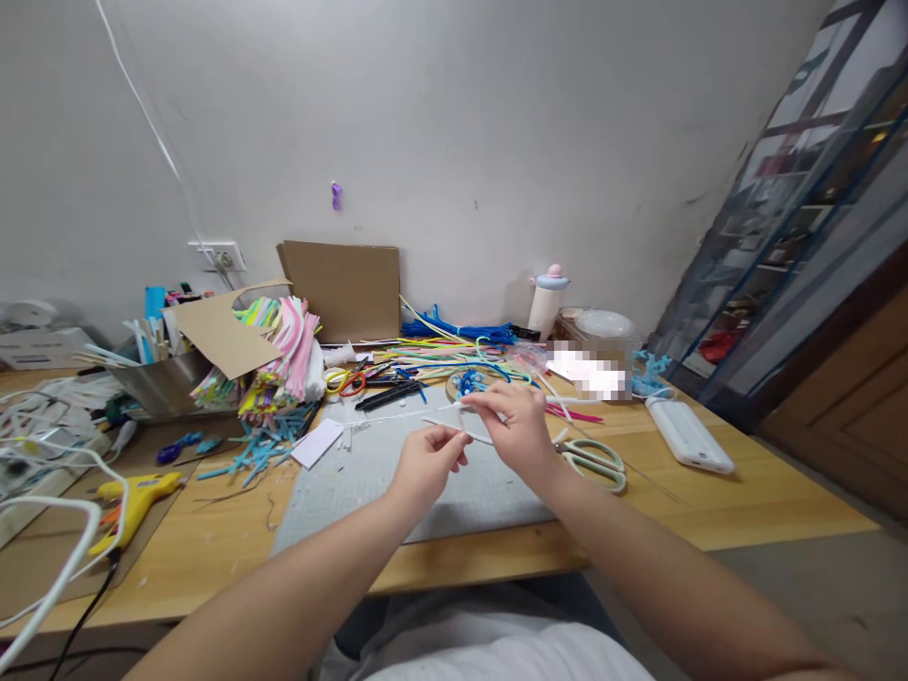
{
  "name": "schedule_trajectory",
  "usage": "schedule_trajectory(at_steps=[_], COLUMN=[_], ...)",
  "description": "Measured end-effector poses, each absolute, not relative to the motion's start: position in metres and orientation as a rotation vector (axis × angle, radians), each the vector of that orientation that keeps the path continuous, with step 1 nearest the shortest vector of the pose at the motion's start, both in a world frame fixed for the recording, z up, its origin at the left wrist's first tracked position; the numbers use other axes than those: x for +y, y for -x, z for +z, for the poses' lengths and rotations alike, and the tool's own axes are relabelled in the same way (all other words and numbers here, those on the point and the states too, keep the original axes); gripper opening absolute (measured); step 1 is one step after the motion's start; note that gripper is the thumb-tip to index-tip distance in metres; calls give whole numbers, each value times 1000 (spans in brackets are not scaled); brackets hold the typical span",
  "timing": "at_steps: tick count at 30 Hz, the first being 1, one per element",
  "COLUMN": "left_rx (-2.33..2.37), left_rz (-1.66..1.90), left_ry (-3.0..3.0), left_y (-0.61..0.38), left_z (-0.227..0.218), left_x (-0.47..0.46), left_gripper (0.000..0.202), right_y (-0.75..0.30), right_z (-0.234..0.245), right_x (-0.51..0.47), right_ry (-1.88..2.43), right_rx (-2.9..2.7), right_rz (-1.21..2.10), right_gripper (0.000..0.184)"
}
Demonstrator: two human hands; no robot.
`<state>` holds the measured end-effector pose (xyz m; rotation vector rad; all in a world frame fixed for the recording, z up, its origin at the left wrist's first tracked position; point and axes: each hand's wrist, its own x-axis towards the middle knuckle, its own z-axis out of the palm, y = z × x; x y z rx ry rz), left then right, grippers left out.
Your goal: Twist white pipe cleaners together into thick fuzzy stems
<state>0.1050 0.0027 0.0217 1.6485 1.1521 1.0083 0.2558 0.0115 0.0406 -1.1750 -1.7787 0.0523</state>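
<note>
My left hand (426,463) and my right hand (512,424) hover close together above a grey cutting mat (369,478). Both pinch a thin white pipe cleaner (441,426) that runs between them and sticks out to the left. The fingers of each hand are closed on it. A pair of pale green scissors (594,462) lies on the mat's right edge, just beside my right wrist. A white card (317,442) lies at the mat's far left corner.
A heap of coloured pipe cleaners (280,364) and blue cut scraps (252,452) lie at left. A yellow glue gun (134,497) sits near the left edge. A cardboard box (347,288), a white bottle (548,301) and a white power bank (688,433) stand further back and right.
</note>
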Motion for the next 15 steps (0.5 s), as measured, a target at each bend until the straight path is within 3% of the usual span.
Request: schedule_trajectory(at_steps=[3,7,11,15], left_rx=[1189,1206,1109,954], left_rz=[980,975,932,818], left_ry=[-1707,-1916,-2079,-2063], left_y=[-104,-83,-60,-55], left_z=[28,56,85,85], left_x=[0,7,27,40], left_gripper=[29,21,10,18], right_y=[-261,-272,-282,-285], right_z=[39,46,60,66], right_x=[8,6,6,8], right_ry=[1241,1202,1070,948], right_rx=[-1908,-2085,-2207,-2161], right_rz=[-272,-366,-148,274], right_gripper=[24,27,27,23])
